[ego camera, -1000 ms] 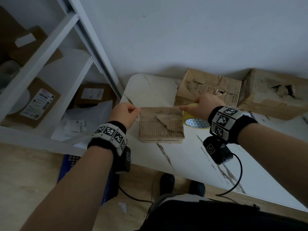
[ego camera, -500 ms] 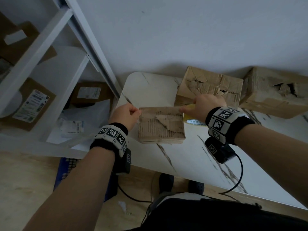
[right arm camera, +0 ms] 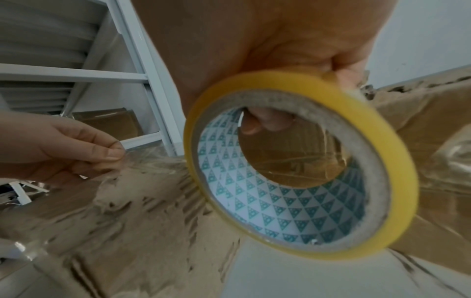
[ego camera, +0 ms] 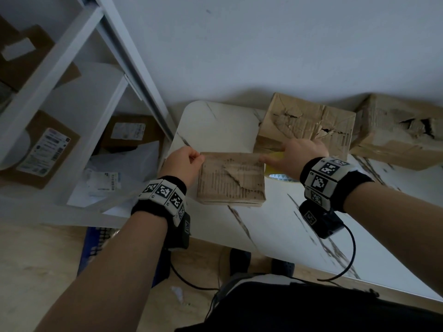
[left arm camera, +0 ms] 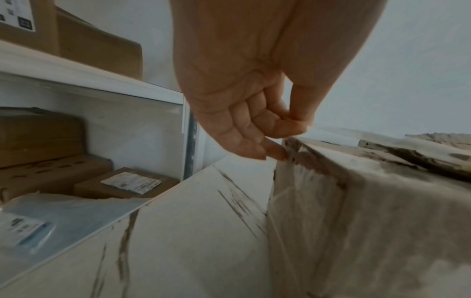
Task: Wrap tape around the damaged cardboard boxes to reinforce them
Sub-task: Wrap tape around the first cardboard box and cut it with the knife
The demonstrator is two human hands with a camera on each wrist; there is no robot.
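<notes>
Both hands stretch clear tape (roll right) over box.

Three damaged cardboard boxes on worktop: small flat box between fingers of both hands, second torn box just beyond right-hand fingers, third torn box well right of them. One yellow tape roll, in right-hand fingers. One clear tape strip, end pinched in left-hand fingers. Two hands: left hand, right hand. Two marker wristbands. On shelf unit left of left-hand fingers, at least three labelled parcels; exact count unclear.
</notes>
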